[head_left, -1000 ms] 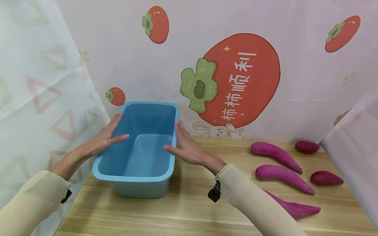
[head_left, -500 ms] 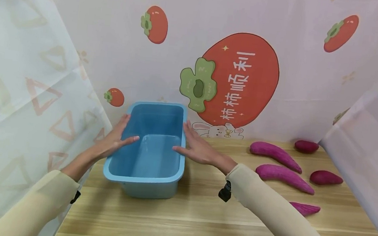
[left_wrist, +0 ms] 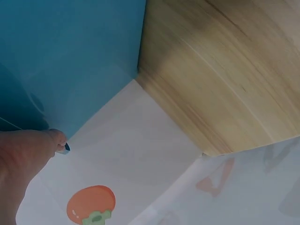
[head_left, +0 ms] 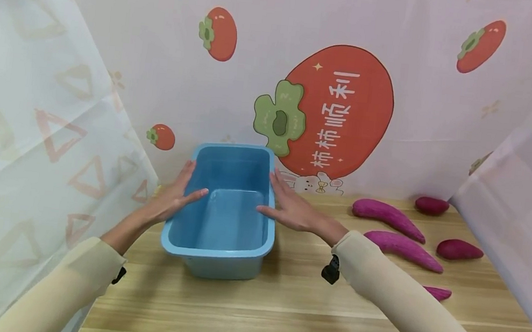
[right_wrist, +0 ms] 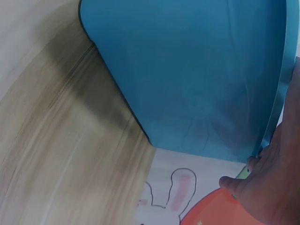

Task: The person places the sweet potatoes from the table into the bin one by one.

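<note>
The tub (head_left: 222, 267) stands ahead at eleven o'clock on the tabletop (head_left: 211, 317), left hand (head_left: 176, 194) at its nine o'clock, right hand (head_left: 294, 209) at its three, fingers straight and spread, so uneven pressure could skew it toward the potatoes (head_left: 389, 217) at its three o'clock.

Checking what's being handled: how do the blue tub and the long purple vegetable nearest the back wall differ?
The blue tub is much larger than the long purple vegetable. The tub is boxy and hollow, the vegetable curved and tapering. The left hand and right hand touch the tub, neither the vegetable. Both things sit before the back wall.
</note>
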Available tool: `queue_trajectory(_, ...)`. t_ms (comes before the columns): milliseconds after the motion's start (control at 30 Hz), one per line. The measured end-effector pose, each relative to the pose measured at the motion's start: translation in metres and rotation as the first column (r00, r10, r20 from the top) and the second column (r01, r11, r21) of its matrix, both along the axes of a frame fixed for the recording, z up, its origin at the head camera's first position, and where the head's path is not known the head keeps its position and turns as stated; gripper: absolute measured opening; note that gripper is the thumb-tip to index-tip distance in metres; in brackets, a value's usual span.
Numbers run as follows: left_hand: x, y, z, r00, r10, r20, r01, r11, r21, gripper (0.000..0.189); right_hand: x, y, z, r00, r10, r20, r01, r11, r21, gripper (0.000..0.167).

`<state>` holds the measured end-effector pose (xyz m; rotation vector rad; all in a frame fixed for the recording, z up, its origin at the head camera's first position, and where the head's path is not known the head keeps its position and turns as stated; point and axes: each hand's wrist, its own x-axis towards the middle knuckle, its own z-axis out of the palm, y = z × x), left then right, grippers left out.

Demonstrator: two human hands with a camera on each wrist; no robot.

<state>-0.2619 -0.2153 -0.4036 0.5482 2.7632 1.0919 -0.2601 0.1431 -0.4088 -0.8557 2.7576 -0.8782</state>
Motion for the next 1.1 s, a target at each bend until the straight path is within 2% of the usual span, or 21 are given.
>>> queue_trajectory(233, 0.002, 0.017, -0.001, 0.999, -0.023, 0.025, 0.022, 0.999, 0.043, 0.101, 0.002, 0.016, 0.001, 1.0, -0.002, -0.022, 0.002, 1.0, 0.016, 0.107)
queue_trajectory(633, 0.0, 0.043, -0.005, 0.998, -0.06, -0.006, 0.06, 0.997, 0.049, 0.102, 0.008, 0.045, 0.001, 0.999, -0.03, -0.03, 0.032, 0.999, 0.042, 0.108)
queue_trajectory(967, 0.001, 0.064, 0.001, 0.996, -0.082, 0.019, 0.081, 0.996, 0.041, 0.105, 0.011, 0.066, 0.005, 0.999, -0.033, -0.022, 0.034, 0.998, 0.052, 0.107)
queue_trajectory(1100, 0.0, 0.071, 0.0, 0.995, -0.095, 0.014, 0.094, 0.995, 0.034, 0.109, 0.013, 0.074, 0.006, 0.999, -0.037, -0.011, 0.038, 0.997, 0.067, 0.107)
